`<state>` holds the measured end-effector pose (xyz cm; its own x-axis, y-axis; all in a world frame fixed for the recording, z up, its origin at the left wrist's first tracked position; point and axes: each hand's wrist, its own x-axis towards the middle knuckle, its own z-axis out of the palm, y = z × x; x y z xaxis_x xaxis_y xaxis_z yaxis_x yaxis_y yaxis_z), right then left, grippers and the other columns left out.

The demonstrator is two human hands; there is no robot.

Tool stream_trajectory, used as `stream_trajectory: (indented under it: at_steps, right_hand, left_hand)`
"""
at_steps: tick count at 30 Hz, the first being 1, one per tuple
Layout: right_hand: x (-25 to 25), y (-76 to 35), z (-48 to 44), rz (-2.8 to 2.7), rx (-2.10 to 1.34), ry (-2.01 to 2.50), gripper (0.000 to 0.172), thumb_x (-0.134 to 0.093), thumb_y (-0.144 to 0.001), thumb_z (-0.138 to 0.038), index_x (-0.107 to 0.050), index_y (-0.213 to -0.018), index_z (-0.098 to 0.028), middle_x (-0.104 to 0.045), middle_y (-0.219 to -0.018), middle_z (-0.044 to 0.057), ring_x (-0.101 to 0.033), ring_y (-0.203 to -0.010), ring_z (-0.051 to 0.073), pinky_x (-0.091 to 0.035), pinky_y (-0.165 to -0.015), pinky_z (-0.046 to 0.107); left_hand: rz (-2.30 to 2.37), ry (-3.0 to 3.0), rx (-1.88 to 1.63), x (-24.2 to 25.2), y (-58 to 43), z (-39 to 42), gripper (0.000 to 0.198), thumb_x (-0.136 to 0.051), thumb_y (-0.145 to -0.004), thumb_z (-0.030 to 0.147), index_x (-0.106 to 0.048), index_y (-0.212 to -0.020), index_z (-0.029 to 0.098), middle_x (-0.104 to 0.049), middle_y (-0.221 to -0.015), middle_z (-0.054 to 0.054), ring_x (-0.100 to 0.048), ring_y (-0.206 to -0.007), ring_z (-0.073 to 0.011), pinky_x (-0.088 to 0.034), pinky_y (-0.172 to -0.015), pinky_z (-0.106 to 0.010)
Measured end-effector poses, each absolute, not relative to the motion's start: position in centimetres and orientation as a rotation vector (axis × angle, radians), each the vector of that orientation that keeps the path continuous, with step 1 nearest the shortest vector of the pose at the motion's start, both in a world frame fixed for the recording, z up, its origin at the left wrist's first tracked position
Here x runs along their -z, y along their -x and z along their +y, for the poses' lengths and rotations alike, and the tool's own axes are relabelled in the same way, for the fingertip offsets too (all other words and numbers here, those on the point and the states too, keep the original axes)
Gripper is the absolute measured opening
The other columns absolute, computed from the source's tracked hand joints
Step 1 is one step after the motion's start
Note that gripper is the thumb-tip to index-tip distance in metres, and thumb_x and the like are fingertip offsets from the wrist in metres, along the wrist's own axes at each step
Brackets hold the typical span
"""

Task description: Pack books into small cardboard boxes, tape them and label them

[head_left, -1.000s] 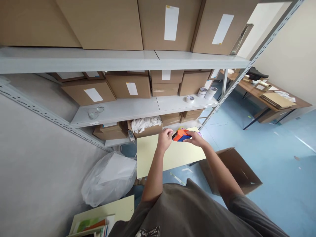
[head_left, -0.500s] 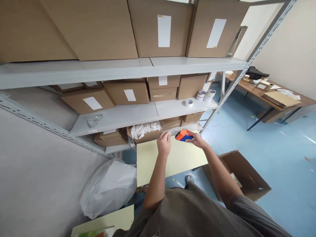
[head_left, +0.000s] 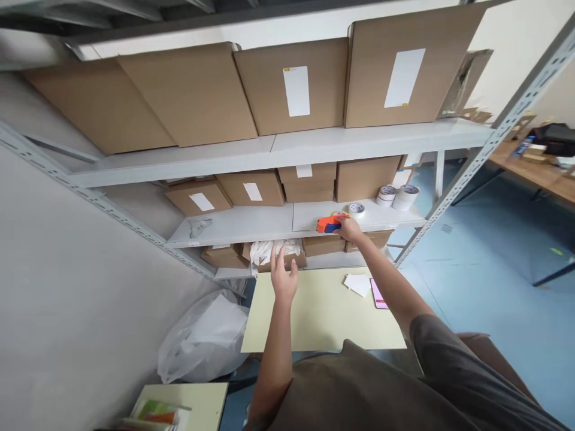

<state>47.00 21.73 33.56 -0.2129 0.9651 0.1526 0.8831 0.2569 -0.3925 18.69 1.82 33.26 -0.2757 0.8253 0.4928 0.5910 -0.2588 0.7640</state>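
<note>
My right hand (head_left: 349,229) grips an orange and blue tape dispenser (head_left: 329,224) at the front edge of the middle shelf (head_left: 251,222). A yellowish roll shows behind the dispenser's top. Just right of it on the shelf lies a white tape roll (head_left: 356,209), with stacked tape rolls (head_left: 405,197) farther right. My left hand (head_left: 283,278) is raised over the pale yellow table (head_left: 314,323), fingers spread and holding nothing. It is in front of an open box of white material (head_left: 263,251) on the lower shelf.
White paper (head_left: 358,284) and a pink-screened phone (head_left: 378,294) lie on the table. Large cardboard boxes (head_left: 193,96) line the upper shelf. A plastic bag (head_left: 202,338) stands at lower left; a metal upright (head_left: 503,120) rises at right.
My right hand has moved the dispenser forward to the middle shelf's edge. My left hand has opened and shifted slightly left. The view has tilted up, and the paper and phone now show.
</note>
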Motion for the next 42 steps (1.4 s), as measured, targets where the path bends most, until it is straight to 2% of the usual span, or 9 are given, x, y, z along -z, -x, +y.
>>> stream_trajectory:
  at_steps: [4, 7, 14, 17, 21, 25, 28, 34, 42]
  right_hand:
    - [-33.0, -46.8, 27.8, -2.326, -0.273, 1.792, 0.042, -0.078, -0.09, -0.026, -0.073, -0.13, -0.015, -0.079, -0.12, 0.018, -0.072, -0.112, 0.032, -0.049, -0.103, 0.039]
    - [-31.2, -46.4, 29.9, -2.383, -0.24, 1.823, 0.042, -0.068, -0.095, -0.023, -0.069, -0.136, -0.012, -0.078, -0.126, 0.021, -0.069, -0.121, 0.033, -0.044, -0.113, 0.045]
    - [-28.9, -46.9, 29.5, -2.343, -0.22, 1.714, 0.067, -0.058, -0.096, -0.017, -0.048, -0.161, -0.006, -0.061, -0.152, 0.028, -0.05, -0.143, 0.041, -0.024, -0.126, 0.059]
    - [-28.8, -47.5, 28.2, -2.254, -0.238, 1.546, 0.068, -0.061, -0.096, -0.025, -0.049, -0.161, -0.01, -0.057, -0.156, 0.026, -0.048, -0.143, 0.043, -0.032, -0.124, 0.058]
    - [-27.2, -47.6, 24.8, -2.107, -0.346, 1.201, 0.054, -0.061, -0.096, -0.03, -0.064, -0.148, -0.013, -0.066, -0.146, 0.021, -0.056, -0.137, 0.039, -0.045, -0.118, 0.054]
    - [-22.8, -45.9, 19.3, -1.979, -0.556, 0.98, 0.036, -0.062, -0.096, -0.033, -0.078, -0.126, -0.023, -0.076, -0.132, 0.013, -0.068, -0.125, 0.034, -0.053, -0.113, 0.054]
    - [-18.9, -43.4, 14.5, -1.966, -0.786, 0.931, 0.027, -0.059, -0.098, -0.035, -0.083, -0.105, -0.026, -0.08, -0.124, 0.011, -0.073, -0.118, 0.032, -0.056, -0.11, 0.052]
    - [-14.5, -36.5, 6.3, -2.121, -1.207, 0.747, 0.027, -0.062, -0.095, -0.036, -0.084, -0.107, -0.026, -0.081, -0.123, 0.011, -0.074, -0.12, 0.031, -0.057, -0.111, 0.05]
    - [-17.3, -22.0, -1.4, -2.312, -1.353, 0.379, 0.032, -0.065, -0.096, -0.038, -0.082, -0.12, -0.025, -0.078, -0.132, 0.011, -0.07, -0.129, 0.03, -0.052, -0.119, 0.05]
  left_hand:
    - [1.866, -1.635, -1.513, -32.4, -19.2, 1.8, 0.058, -0.062, -0.103, 0.039, -0.054, -0.159, 0.031, -0.041, -0.172, -0.015, -0.068, -0.13, -0.032, -0.064, -0.099, -0.045]
    - [1.932, -1.583, -1.486, -31.8, -19.7, 1.5, 0.056, -0.064, -0.1, 0.036, -0.058, -0.156, 0.032, -0.048, -0.167, -0.015, -0.064, -0.137, -0.0342, -0.064, -0.099, -0.047]
    - [1.978, -1.557, -1.426, -31.1, -21.4, 1.6, 0.05, -0.062, -0.098, 0.03, -0.065, -0.148, 0.029, -0.061, -0.155, -0.014, -0.064, -0.137, -0.0318, -0.065, -0.095, -0.044]
    - [1.983, -1.593, -1.37, -31.3, -21.7, 1.9, 0.047, -0.063, -0.098, 0.03, -0.068, -0.144, 0.027, -0.067, -0.147, -0.013, -0.064, -0.135, -0.0311, -0.064, -0.098, -0.045]
    - [2.032, -1.69, -1.191, -31.3, -21.4, 1.6, 0.044, -0.06, -0.1, 0.029, -0.07, -0.143, 0.028, -0.07, -0.142, -0.011, -0.064, -0.136, -0.0296, -0.06, -0.109, -0.048]
    - [2.076, -1.822, -0.996, -30.0, -20.3, -0.4, 0.042, -0.057, -0.102, 0.025, -0.071, -0.141, 0.027, -0.069, -0.147, -0.009, -0.06, -0.142, -0.0275, -0.048, -0.125, -0.049]
    - [2.156, -1.803, -0.902, -27.9, -18.9, -3.4, 0.042, -0.057, -0.101, 0.022, -0.071, -0.141, 0.026, -0.069, -0.149, -0.008, -0.06, -0.143, -0.0262, -0.047, -0.126, -0.047]
    - [2.358, -1.55, -0.776, -23.9, -15.7, -13.5, 0.045, -0.059, -0.099, 0.021, -0.07, -0.142, 0.023, -0.067, -0.152, -0.01, -0.06, -0.143, -0.0282, -0.049, -0.124, -0.048]
    - [2.649, -1.122, -0.879, -23.1, -9.8, -28.9, 0.045, -0.06, -0.098, 0.023, -0.071, -0.142, 0.021, -0.067, -0.151, -0.014, -0.06, -0.143, -0.033, -0.049, -0.123, -0.051]
